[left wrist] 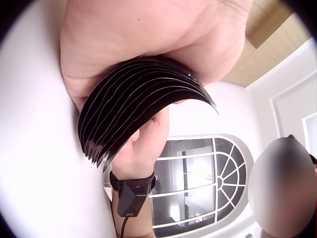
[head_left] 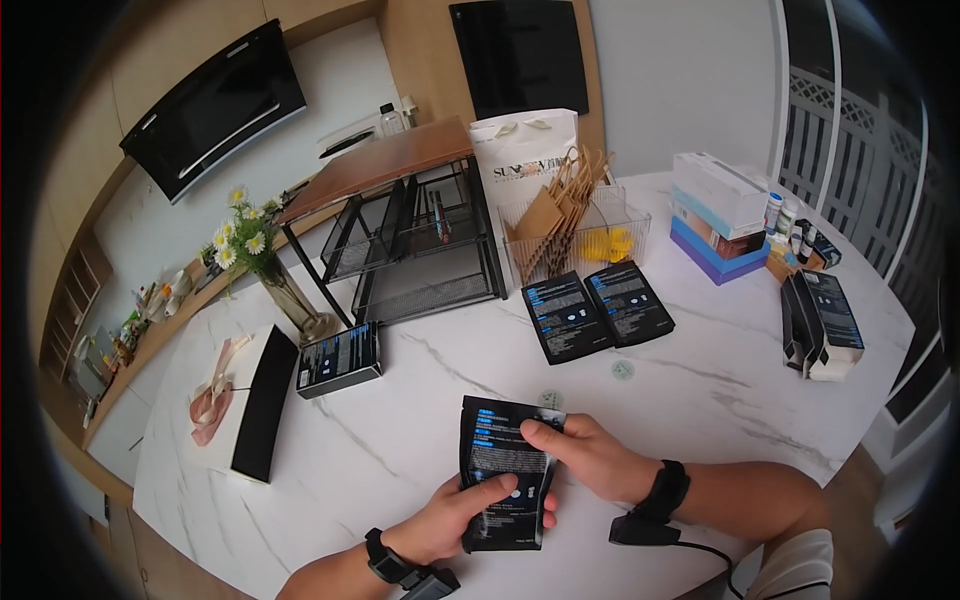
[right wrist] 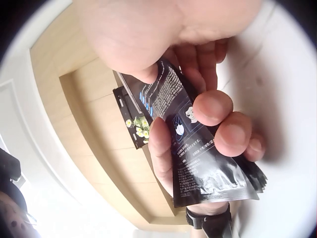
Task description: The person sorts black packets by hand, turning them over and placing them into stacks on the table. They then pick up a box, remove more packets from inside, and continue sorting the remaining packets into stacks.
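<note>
Both hands hold a stack of black sachets [head_left: 505, 460] above the near part of the table. The left hand [head_left: 450, 520] grips its lower left side, thumb across the printed front. At the upper right edge, the right hand [head_left: 590, 455] pinches the stack with its thumb on the front. In the left wrist view several layered sachets [left wrist: 133, 99] bend in a curve under the left hand [left wrist: 153, 34]. The right wrist view shows the printed face of the sachets [right wrist: 198, 168], with fingers of the left hand [right wrist: 161, 148] around them.
Two black sachet piles [head_left: 568, 318] lie beyond the hands, near two round stickers [head_left: 622, 370]. A black box [head_left: 340, 360] and a white gift box [head_left: 225, 405] are at left. Behind stand a vase [head_left: 295, 300], mesh rack [head_left: 430, 290] and clear bin [head_left: 630, 215]; more boxes [head_left: 820, 320] at right.
</note>
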{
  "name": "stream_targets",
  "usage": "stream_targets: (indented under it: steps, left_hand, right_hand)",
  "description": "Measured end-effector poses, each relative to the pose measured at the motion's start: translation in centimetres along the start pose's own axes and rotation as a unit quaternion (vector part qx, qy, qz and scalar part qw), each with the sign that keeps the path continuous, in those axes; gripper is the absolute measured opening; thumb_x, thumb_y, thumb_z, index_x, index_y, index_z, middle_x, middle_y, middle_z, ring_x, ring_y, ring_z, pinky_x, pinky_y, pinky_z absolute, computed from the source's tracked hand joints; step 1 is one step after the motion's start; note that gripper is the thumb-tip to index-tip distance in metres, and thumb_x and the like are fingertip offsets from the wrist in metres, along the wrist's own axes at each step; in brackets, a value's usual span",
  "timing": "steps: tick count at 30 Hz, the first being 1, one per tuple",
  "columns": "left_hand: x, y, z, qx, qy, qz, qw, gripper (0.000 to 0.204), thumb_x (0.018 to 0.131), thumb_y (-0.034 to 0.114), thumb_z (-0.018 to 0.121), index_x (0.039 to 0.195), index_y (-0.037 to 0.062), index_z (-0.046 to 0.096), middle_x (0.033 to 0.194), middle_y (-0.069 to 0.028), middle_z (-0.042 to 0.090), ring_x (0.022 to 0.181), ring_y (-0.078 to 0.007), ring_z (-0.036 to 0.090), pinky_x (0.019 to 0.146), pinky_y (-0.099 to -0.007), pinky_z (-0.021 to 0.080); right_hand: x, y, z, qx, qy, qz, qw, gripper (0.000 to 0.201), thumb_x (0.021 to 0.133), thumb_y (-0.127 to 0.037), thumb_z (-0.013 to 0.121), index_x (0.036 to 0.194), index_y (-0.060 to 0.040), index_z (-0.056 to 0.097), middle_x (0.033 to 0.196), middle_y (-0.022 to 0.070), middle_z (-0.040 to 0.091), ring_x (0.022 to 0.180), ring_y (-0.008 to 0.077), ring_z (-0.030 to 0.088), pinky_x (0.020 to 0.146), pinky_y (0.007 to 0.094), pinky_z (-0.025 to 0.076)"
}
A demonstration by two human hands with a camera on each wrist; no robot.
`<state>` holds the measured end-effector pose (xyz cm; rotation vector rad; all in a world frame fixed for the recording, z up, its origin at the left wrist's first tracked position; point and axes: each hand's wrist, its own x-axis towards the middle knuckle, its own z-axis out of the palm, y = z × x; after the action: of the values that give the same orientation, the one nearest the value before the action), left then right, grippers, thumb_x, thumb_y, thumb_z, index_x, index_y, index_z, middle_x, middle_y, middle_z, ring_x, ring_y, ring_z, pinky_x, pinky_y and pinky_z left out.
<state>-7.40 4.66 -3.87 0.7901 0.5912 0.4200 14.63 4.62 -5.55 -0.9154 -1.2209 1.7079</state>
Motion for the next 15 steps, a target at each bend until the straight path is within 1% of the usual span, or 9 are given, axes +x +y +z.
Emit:
stream_targets:
  steps: [1, 2, 4, 7, 8, 9, 11, 13, 15]
  left_hand:
    - [0.1, 0.0, -0.1, -0.002, -0.008, 0.005, 1.000, 0.042, 0.106, 0.025, 0.056, 0.140, 0.0021, 0.049, 0.123, -0.0209, 0.068, 0.111, -0.0315, 0.070, 0.091, -0.0422, 0.061]
    - [0.0, 0.1, 0.1, -0.003, -0.010, 0.007, 1.000, 0.042, 0.106, 0.025, 0.056, 0.140, 0.0021, 0.049, 0.123, -0.0209, 0.068, 0.111, -0.0315, 0.070, 0.091, -0.0422, 0.061]
    - [0.0, 0.3, 0.4, 0.020, 0.022, 0.005, 1.000, 0.047, 0.105, 0.026, 0.057, 0.142, -0.0005, 0.048, 0.125, -0.0249, 0.067, 0.115, -0.0391, 0.068, 0.098, -0.0499, 0.058]
    - [0.2, 0.2, 0.3, 0.029, 0.026, 0.030, 0.999, 0.046, 0.105, 0.026, 0.057, 0.142, -0.0011, 0.048, 0.125, -0.0248, 0.067, 0.115, -0.0393, 0.068, 0.099, -0.0502, 0.058]
    - [0.3, 0.0, 0.1, 0.031, 0.023, 0.034, 0.999, 0.042, 0.106, 0.024, 0.057, 0.141, 0.0012, 0.050, 0.123, -0.0204, 0.068, 0.111, -0.0301, 0.070, 0.093, -0.0426, 0.061]
    - [0.3, 0.0, 0.2, 0.032, 0.023, 0.032, 0.999, 0.042, 0.106, 0.024, 0.057, 0.141, 0.0012, 0.050, 0.123, -0.0204, 0.068, 0.111, -0.0301, 0.070, 0.093, -0.0426, 0.061]
    - [0.0, 0.0, 0.6, 0.054, 0.054, 0.046, 0.996, 0.040, 0.106, 0.022, 0.057, 0.139, 0.0002, 0.052, 0.123, -0.0192, 0.068, 0.111, -0.0281, 0.070, 0.094, -0.0422, 0.061]
    - [0.2, -0.6, -0.2, 0.053, 0.049, 0.055, 0.996, 0.038, 0.106, 0.020, 0.057, 0.139, 0.0008, 0.052, 0.123, -0.0173, 0.068, 0.111, -0.0263, 0.070, 0.094, -0.0415, 0.060]
    - [0.4, -1.2, -0.9, 0.054, 0.044, 0.063, 0.996, 0.037, 0.106, 0.018, 0.058, 0.138, 0.0015, 0.053, 0.123, -0.0154, 0.069, 0.110, -0.0246, 0.070, 0.094, -0.0408, 0.060]
  right_hand:
    - [0.1, 0.2, 0.1, -0.002, 0.014, -0.021, 1.000, 0.045, 0.110, -0.040, 0.050, 0.119, 0.0008, 0.066, 0.093, 0.0029, 0.071, 0.070, 0.0054, 0.061, 0.065, 0.0220, 0.051]
    - [0.0, 0.1, 0.1, -0.005, 0.015, -0.020, 1.000, 0.045, 0.110, -0.040, 0.050, 0.119, 0.0008, 0.066, 0.093, 0.0029, 0.071, 0.070, 0.0054, 0.061, 0.065, 0.0220, 0.051]
    - [-0.2, 0.0, -0.1, 0.004, -0.029, -0.007, 1.000, 0.045, 0.110, -0.042, 0.050, 0.120, -0.0007, 0.064, 0.089, -0.0002, 0.069, 0.060, 0.0031, 0.056, 0.055, 0.0192, 0.047]
    - [0.1, 0.7, -0.2, -0.036, -0.043, -0.037, 0.998, 0.044, 0.109, -0.043, 0.051, 0.123, -0.0023, 0.061, 0.084, -0.0022, 0.065, 0.058, 0.0022, 0.054, 0.051, 0.0183, 0.044]
    - [0.0, 0.5, -0.4, -0.008, -0.075, -0.018, 0.997, 0.044, 0.106, -0.043, 0.058, 0.124, -0.0033, 0.059, 0.084, -0.0023, 0.063, 0.059, 0.0027, 0.054, 0.050, 0.0192, 0.045]
    - [-0.1, 0.3, -0.2, -0.006, -0.074, -0.019, 0.997, 0.044, 0.106, -0.043, 0.058, 0.124, -0.0033, 0.059, 0.084, -0.0023, 0.063, 0.059, 0.0027, 0.054, 0.050, 0.0192, 0.045]
    - [-0.4, -0.1, 0.4, -0.062, -0.074, -0.055, 0.994, 0.049, 0.102, -0.044, 0.064, 0.126, -0.0027, 0.058, 0.087, -0.0007, 0.064, 0.062, 0.0029, 0.056, 0.051, 0.0197, 0.045]
    - [-0.2, 0.5, 0.4, -0.056, -0.076, -0.064, 0.993, 0.051, 0.100, -0.044, 0.068, 0.127, -0.0023, 0.057, 0.092, 0.0005, 0.065, 0.063, 0.0032, 0.056, 0.049, 0.0200, 0.045]
    - [-0.4, 0.1, 0.4, -0.105, -0.076, -0.072, 0.989, 0.053, 0.100, -0.041, 0.069, 0.131, -0.0007, 0.056, 0.101, 0.0034, 0.068, 0.075, 0.0067, 0.062, 0.061, 0.0223, 0.052]
